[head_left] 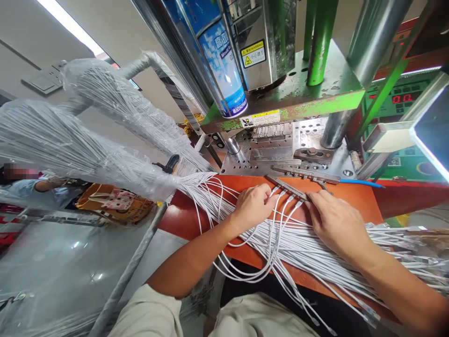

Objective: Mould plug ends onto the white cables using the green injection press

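**Two hands at a steel cable bar on an orange bench**

The person's left hand and right hand sit side by side at lower centre of the frame, fingers lightly curved – neither clenched nor plainly released. The left hand's fingertips reach a long, narrow slotted steel bar, and the right hand's fingers lie at its far end; whether either hand truly grips it, I cannot tell. The bar lies near the back edge of an orange-topped work bench, just in front of the perforated steel mould plate of a press. Thin white cables run from the bar and fan across the bench beneath both hands, on toward the lower right. At top centre, a green-painted steel press platen rides on a polished steel column, with a tall blue-and-white aerosol can just beside it. A red digital readout glows at right. Clear-plastic-wrapped bundles of white cable hang at upper left – and at far left, a co-worker's blue sleeve shows near a yellow-orange bag.
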Motion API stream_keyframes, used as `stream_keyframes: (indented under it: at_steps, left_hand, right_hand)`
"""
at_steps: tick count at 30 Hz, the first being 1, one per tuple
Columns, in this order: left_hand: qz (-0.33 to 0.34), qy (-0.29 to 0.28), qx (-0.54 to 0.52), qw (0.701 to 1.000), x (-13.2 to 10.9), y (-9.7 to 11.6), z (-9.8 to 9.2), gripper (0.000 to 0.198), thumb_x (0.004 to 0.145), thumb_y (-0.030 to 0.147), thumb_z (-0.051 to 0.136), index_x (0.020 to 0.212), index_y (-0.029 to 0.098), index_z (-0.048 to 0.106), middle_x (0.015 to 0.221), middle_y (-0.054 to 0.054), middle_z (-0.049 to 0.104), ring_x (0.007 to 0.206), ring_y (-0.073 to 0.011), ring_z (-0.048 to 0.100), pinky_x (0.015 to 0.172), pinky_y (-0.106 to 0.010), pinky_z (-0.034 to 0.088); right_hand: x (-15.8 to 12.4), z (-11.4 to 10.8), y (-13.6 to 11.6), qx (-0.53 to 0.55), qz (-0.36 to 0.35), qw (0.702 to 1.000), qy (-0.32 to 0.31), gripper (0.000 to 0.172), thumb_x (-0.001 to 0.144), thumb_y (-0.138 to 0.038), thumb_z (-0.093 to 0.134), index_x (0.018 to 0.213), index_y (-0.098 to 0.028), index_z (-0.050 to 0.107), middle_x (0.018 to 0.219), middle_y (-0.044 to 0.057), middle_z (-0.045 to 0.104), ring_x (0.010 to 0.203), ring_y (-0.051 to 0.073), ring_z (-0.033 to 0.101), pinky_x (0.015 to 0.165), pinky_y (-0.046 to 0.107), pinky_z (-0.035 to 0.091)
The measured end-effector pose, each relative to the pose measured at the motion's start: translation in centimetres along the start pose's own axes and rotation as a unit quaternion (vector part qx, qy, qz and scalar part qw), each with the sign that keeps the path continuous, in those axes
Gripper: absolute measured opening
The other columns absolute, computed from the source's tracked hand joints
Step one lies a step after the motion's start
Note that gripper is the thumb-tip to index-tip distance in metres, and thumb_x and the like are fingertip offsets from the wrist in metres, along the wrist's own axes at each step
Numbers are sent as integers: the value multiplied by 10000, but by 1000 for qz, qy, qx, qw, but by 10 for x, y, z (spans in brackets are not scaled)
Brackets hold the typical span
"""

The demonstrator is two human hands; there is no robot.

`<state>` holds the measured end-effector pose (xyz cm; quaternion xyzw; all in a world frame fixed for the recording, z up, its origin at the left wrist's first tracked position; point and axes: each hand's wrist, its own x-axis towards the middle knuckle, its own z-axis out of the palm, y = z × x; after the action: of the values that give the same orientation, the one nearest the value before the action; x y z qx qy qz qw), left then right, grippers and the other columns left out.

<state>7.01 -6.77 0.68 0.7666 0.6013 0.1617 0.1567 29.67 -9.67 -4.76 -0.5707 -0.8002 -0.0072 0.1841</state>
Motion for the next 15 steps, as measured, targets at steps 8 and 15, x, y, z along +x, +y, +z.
stream_keyframes:
  at_steps: [8,15]
  left_hand:
    - [7,-18,-2,1000,16,-13,17,268,959,253,580,700,189,608,667,-4,648,604,-142,565,613,-272,381]
    - [232,46,78,969,-23,3,7,556,1034,583,403,1296,141,616,1302,-157,620,1207,-300,559,1031,-437,458]
  right_hand:
    - [-1,3,4,29,-51,998,9,244,1066,-337,368,1039,-208,574,876,27,590,735,200,582,626,335,360]
    - [-3,8,6,77,-10,997,7,251,1070,-348,371,1072,-198,572,895,50,582,804,218,598,675,335,423]
